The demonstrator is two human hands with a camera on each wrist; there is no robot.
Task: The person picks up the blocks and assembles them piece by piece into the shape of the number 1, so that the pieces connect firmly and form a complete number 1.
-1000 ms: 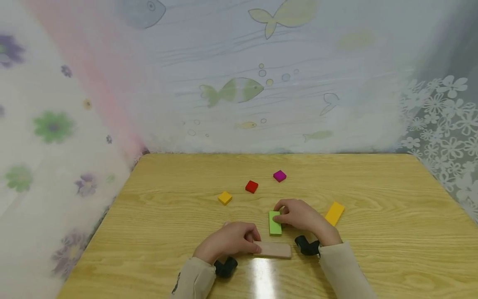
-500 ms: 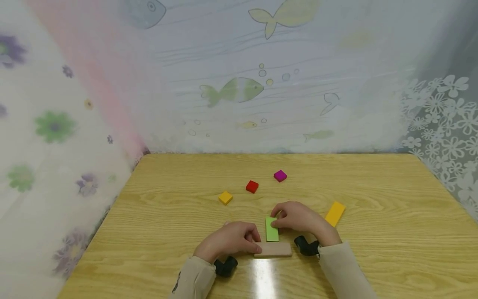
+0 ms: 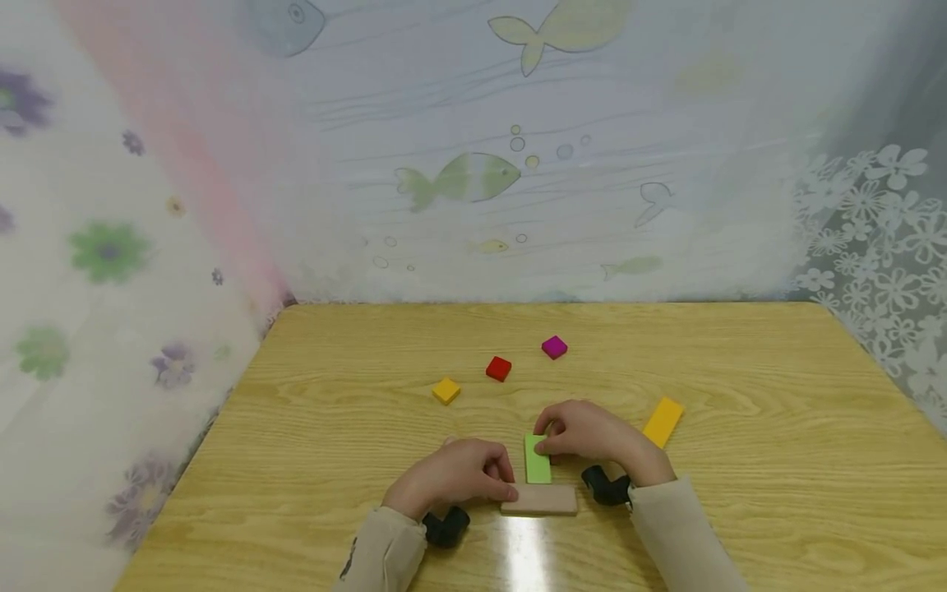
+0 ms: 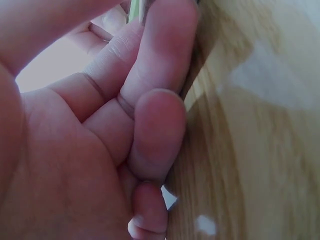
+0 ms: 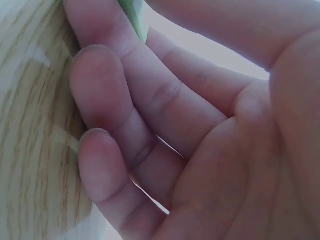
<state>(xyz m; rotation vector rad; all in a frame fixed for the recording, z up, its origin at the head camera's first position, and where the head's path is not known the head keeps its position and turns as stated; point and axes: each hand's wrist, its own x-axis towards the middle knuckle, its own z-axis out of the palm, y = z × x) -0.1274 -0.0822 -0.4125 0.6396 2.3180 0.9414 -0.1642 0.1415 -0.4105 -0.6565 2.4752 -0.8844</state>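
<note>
In the head view my left hand pinches the left end of a plain pale wooden block, which lies lengthwise from left to right. My right hand holds a light green rectangular block by its far right side, thumb on top. The green block points toward me, its near end right at the long far edge of the pale one, so the two form a T-like shape. In the right wrist view a green corner shows beyond the curled fingers. Only a sliver of green appears in the left wrist view.
Small square blocks lie farther back: yellow, red and magenta. An orange-yellow rectangular block sits beyond the right wrist, partly covered by it. The wooden table meets a wall with fish drawings.
The right hand has slid the green block left and toward me, up to the pale block's far edge. The left hand has stayed in place on the pale block.
</note>
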